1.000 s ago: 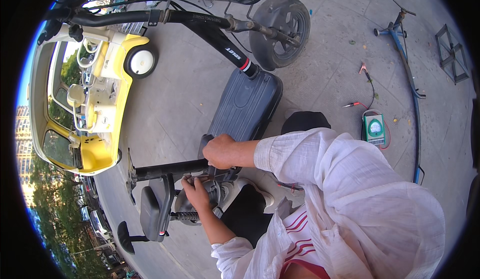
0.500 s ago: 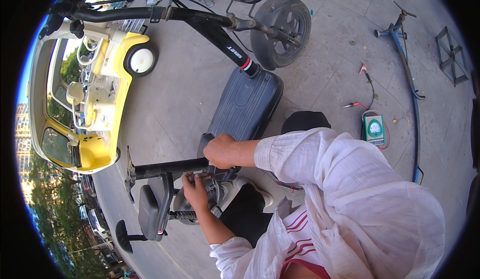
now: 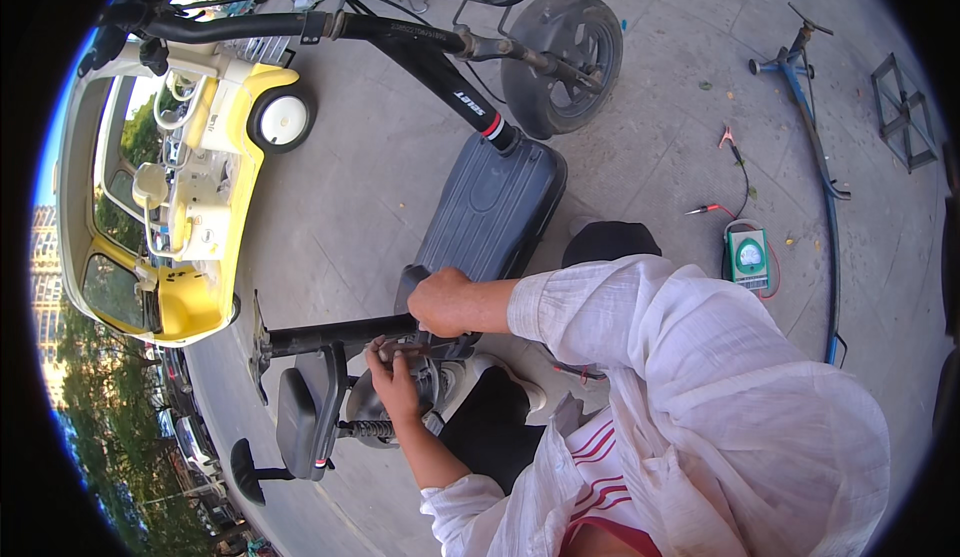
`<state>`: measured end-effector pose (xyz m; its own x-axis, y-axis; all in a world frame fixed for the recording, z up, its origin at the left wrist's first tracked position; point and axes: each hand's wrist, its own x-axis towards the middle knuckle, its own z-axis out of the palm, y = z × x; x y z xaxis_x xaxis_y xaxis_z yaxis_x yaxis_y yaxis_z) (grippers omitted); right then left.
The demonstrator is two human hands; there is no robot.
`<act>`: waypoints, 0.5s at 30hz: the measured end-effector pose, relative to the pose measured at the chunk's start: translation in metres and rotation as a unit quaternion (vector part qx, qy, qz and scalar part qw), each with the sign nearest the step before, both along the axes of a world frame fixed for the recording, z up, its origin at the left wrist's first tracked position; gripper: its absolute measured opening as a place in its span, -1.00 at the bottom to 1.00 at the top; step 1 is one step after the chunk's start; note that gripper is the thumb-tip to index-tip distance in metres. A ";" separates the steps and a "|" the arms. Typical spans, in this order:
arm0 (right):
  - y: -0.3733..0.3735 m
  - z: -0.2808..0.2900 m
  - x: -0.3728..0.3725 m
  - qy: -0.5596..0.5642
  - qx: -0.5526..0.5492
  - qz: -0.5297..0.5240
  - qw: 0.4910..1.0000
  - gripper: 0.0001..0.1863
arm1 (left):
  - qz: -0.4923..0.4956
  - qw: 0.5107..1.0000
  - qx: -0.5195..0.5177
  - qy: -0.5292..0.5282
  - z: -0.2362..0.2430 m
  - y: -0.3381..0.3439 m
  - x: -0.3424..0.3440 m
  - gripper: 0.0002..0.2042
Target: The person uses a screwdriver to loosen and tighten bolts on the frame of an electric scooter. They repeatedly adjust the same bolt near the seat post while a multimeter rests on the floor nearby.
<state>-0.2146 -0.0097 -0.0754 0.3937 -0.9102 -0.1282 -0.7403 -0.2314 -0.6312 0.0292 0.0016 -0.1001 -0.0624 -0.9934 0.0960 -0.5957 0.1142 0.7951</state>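
Note:
A black electric scooter stands before me, its ribbed grey deck (image 3: 485, 202) between the steering column and the rear seat post (image 3: 330, 337). My right hand (image 3: 442, 303) is closed at the rear end of the deck, beside the seat post's lower end. Its fingers curl out of sight, so what they grip is hidden. Just below it, my left hand (image 3: 394, 377) has thumb and fingers bent together above the rear wheel (image 3: 425, 387). Whatever lies between those fingertips is too small to make out. A small padded seat (image 3: 297, 422) and a coil spring (image 3: 365, 429) are left of that hand.
On the paving at right lie a green-framed meter (image 3: 748, 257) and a clip lead (image 3: 745, 172). Farther right are a long blue-and-black metal stand (image 3: 825, 157) and a square metal frame (image 3: 905, 112). A yellow three-wheeled vehicle (image 3: 215, 197) is parked at left.
My left hand's fingers have shifted slightly and its fingertips sit a little higher. The right hand and the scooter look unmoved.

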 end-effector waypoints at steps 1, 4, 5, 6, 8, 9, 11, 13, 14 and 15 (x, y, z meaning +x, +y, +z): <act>0.000 -0.001 -0.001 0.006 0.002 -0.002 1.000 -0.71 | -0.003 1.000 0.023 0.014 0.001 0.000 -0.001 -0.76; 0.002 0.004 0.004 0.013 -0.001 0.001 1.000 -0.72 | -0.021 0.998 -0.018 -0.061 -0.004 -0.010 0.025 -0.71; 0.002 0.007 0.005 0.011 -0.005 0.004 1.000 -0.72 | -0.027 0.993 -0.050 -0.106 -0.008 -0.014 0.040 -0.69; 0.002 0.004 0.003 0.015 -0.003 0.000 1.000 -0.72 | -0.006 0.984 -0.050 -0.169 -0.009 -0.014 0.035 -0.69; 0.001 -0.003 -0.001 0.023 0.002 -0.001 1.000 -0.72 | 0.036 0.953 -0.051 -0.296 0.001 -0.009 0.013 -0.69; 0.000 -0.004 -0.001 0.024 0.002 0.001 1.000 -0.72 | 0.055 0.952 -0.029 -0.299 0.008 -0.006 0.004 -0.68; 0.002 -0.003 -0.002 0.029 0.006 0.004 1.000 -0.71 | 0.094 0.947 0.019 -0.305 0.016 -0.002 -0.008 -0.68; 0.002 0.003 0.002 0.028 0.002 0.012 1.000 -0.71 | 0.053 0.976 -0.026 -0.209 0.002 -0.006 0.013 -0.69; 0.002 0.005 0.004 0.028 -0.001 0.016 0.999 -0.71 | 0.032 0.985 -0.049 -0.160 -0.005 -0.009 0.026 -0.69; 0.001 0.004 0.004 0.031 0.001 0.017 0.999 -0.71 | -0.002 0.990 -0.073 -0.119 -0.007 -0.008 0.024 -0.70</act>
<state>-0.2109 -0.0082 -0.0715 0.4166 -0.8959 -0.1542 -0.7690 -0.2569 -0.5853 0.0529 -0.0065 -0.1075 -0.1044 -0.9699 0.2201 -0.7634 0.2200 0.6073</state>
